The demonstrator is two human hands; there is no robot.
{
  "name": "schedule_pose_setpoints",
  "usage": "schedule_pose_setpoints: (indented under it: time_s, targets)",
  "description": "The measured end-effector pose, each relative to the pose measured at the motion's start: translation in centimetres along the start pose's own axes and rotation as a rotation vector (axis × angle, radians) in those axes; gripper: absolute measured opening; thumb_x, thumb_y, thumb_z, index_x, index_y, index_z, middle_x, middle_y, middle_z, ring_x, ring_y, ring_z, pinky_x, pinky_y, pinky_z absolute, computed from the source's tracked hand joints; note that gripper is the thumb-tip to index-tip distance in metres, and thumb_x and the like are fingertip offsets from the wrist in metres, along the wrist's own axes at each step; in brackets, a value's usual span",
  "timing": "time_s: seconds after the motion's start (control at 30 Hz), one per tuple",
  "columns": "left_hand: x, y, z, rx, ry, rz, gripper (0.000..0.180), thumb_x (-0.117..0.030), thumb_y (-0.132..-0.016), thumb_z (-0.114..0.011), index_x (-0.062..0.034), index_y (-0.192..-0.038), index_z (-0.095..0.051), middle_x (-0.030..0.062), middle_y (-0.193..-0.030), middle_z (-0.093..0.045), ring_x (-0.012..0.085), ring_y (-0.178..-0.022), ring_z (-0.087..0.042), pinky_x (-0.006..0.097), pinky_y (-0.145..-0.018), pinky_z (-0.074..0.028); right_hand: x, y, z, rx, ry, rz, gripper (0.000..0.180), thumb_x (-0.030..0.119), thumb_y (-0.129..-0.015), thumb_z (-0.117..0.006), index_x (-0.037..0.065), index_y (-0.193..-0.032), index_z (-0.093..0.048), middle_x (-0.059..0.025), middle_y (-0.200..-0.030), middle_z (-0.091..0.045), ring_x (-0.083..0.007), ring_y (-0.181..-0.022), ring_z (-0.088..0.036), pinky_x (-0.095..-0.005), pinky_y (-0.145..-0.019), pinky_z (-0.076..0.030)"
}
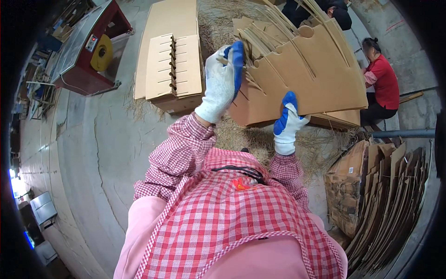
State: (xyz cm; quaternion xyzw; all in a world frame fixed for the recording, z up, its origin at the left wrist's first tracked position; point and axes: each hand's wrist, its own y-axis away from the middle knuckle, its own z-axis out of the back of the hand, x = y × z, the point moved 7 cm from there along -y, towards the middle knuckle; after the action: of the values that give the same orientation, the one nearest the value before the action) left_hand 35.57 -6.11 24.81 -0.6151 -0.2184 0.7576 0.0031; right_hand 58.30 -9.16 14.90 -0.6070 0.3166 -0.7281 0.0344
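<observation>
My right hand (pixel 288 124), in a white knit glove with blue coating, grips the near edge of a large slotted cardboard sheet (pixel 302 76). Its thumb lies on the face, and its other fingers are partly hidden. My left hand (pixel 221 76), gloved alike, is closed at the sheet's left end. A small tan strip of cardboard (pixel 225 61) shows between its fingers. Upright slotted cardboard pieces (pixel 267 39) crowd behind the sheet, their lower parts hidden. Left of my left hand lies a stack of slotted cardboard sheets (pixel 160 69) with a row of dark notches.
Bundled flat cardboard (pixel 395 200) stands beside a worn carton (pixel 346 186) at right. A person in red (pixel 384 81) sits at far right; another in dark clothing (pixel 297 14) is behind the cardboard. A red machine (pixel 88 51) stands at far left. Straw (pixel 241 139) litters the floor.
</observation>
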Motion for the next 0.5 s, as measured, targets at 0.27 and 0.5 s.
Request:
schedule_pose_setpoints:
  time_s: [0.27,0.5]
  targets:
    - [1.2,-0.4,-1.0,-0.328,0.794,0.124,0.045,-0.043,-0.094,-0.045,-0.0005,-0.095,-0.059,0.0062,-0.082,-0.061,0.0115,-0.067,-0.055,0.026,-0.067,-0.046,2.1,-0.5,-1.7,-0.276,-0.267,-0.213,0.028,0.004,-0.085,-0.062,-0.004,-0.109,-0.050,-0.0086,-0.104,-0.059,-0.0141,-0.092,-0.057,-0.0275,-0.085,-0.047]
    - [-0.2,-1.3,0.1,-0.599,0.834,0.156,0.044,-0.046,-0.093,-0.043,-0.0047,-0.079,-0.051,-0.0010,-0.062,-0.046,0.0071,-0.053,-0.044,0.020,-0.046,-0.040,0.6,-0.2,-6.2,-0.034,-0.626,-0.618,0.042,0.014,-0.089,-0.058,-0.003,-0.125,-0.046,-0.0056,-0.117,-0.056,-0.0148,-0.098,-0.057,-0.0281,-0.086,-0.046]
